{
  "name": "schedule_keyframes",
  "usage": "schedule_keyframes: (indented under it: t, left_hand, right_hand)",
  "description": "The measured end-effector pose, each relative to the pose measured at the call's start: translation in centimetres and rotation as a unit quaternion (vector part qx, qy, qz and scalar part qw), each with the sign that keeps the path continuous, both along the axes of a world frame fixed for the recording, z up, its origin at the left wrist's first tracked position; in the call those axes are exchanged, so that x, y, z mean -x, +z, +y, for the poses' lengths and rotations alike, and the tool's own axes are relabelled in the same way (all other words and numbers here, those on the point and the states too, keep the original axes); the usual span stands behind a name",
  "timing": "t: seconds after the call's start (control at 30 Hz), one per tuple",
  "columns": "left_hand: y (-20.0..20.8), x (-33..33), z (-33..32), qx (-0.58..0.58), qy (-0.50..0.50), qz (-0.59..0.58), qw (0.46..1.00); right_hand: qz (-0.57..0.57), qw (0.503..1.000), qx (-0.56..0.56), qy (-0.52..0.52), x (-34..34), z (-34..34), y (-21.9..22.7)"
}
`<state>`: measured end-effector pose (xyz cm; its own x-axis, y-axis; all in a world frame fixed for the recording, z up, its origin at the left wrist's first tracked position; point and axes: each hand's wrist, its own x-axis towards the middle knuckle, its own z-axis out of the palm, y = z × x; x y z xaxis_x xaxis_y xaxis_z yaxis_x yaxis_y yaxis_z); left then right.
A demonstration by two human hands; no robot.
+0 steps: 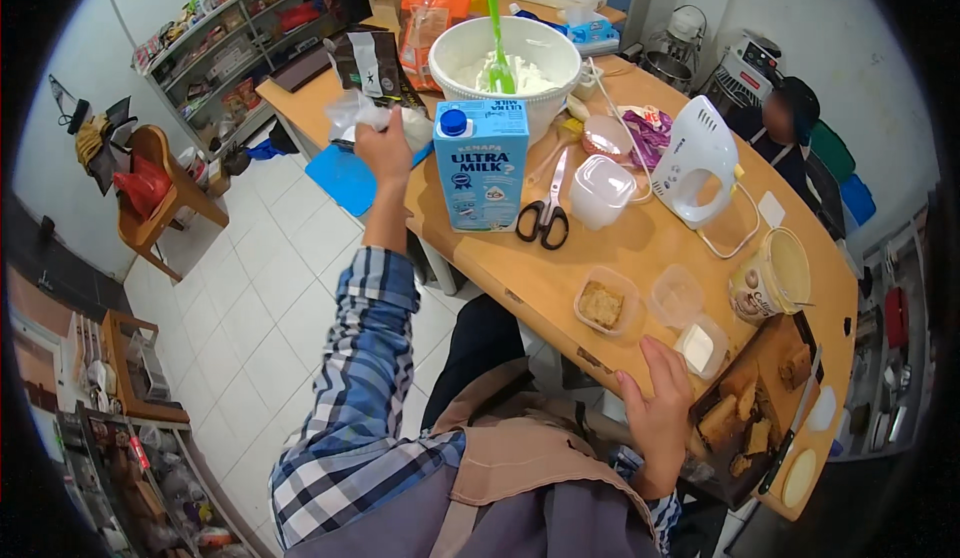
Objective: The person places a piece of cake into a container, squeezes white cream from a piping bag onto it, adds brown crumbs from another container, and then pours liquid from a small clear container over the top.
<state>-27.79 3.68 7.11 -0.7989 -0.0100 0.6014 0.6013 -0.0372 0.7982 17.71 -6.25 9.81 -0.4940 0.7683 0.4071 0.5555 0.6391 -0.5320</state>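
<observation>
My left hand (384, 153) reaches to the table's left part, its fingers closed on a clear plastic bag (350, 113); something whitish shows beside it. A blue milk carton (487, 173) stands upright just right of that wrist. Behind the carton is a white tub (553, 53) of white cream with a green spatula (494, 13) standing in it. My right hand (658, 403) is held at the table's front edge, empty, fingers apart. Nearest to it are a small clear container with something white (697, 344) and another holding a brown piece of cake (601, 304).
Black-handled scissors (543, 224) lie beside the carton. A white hand mixer (695, 168) with its cord, a cream-coloured tub (765, 273) and a brown tray with cake pieces (725, 418) and a knife (795, 413) occupy the right. Beyond the table sits another person (785, 123).
</observation>
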Motion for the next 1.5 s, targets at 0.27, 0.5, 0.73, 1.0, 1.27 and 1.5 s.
schedule_keyframes:
  t: [0.27, 0.5, 0.73, 1.0, 1.27, 1.5]
  left_hand:
    - [11.7, 1.2, -3.4, -0.009, -0.087, 0.140, 0.986]
    - [17.4, -5.6, -15.8, 0.002, -0.108, 0.292, 0.950]
    - [12.3, -16.8, -16.6, -0.175, -0.518, 0.065, 0.835]
    - [11.1, -27.9, -12.1, 0.144, -0.722, 0.347, 0.581]
    - [9.2, -32.9, -9.4, 0.147, -0.748, 0.288, 0.580]
    - [4.8, -33.0, -10.0, 0.070, -0.721, 0.119, 0.679]
  right_hand:
    - [0.013, 1.000, -0.015, -0.021, -0.9, -0.5, 0.3]
    - [0.058, 0.996, -0.064, -0.016, -0.7, -0.5, 2.2]
    - [0.175, 0.973, -0.145, 0.050, 0.1, -1.1, 6.0]
    - [0.201, 0.968, 0.085, 0.127, 0.0, -2.5, 3.6]
    - [0.491, 0.846, 0.205, 0.041, -0.5, -1.9, -0.2]
    - [0.473, 0.854, 0.199, -0.081, -1.7, -0.7, 3.2]
